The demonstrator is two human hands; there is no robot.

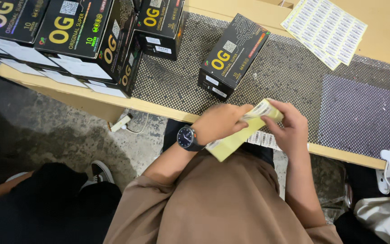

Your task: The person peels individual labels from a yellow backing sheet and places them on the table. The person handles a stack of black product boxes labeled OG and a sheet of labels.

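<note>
Both your hands are closed on the yellow-backed label strip [242, 131], just in front of the table edge [159, 110] and above your lap. Your left hand [222, 123] pinches its upper part from the left, while your right hand [290, 129] curls over the top end, fingers bent around it.

The risk here is the peel: the strip is bent between your two grips, so a label lifted at a slant could tear or stick to your fingers — or to its own backing. Held off the table edge, a loosened label could also drop to the floor below.

The strip itself looks like thin, pale yellow paper, folded or bowed, with small white printed labels showing at its top end and again under its lower side. Beyond the table edge stands one black box [232, 56], with a full label sheet [325, 30] farther back.
</note>
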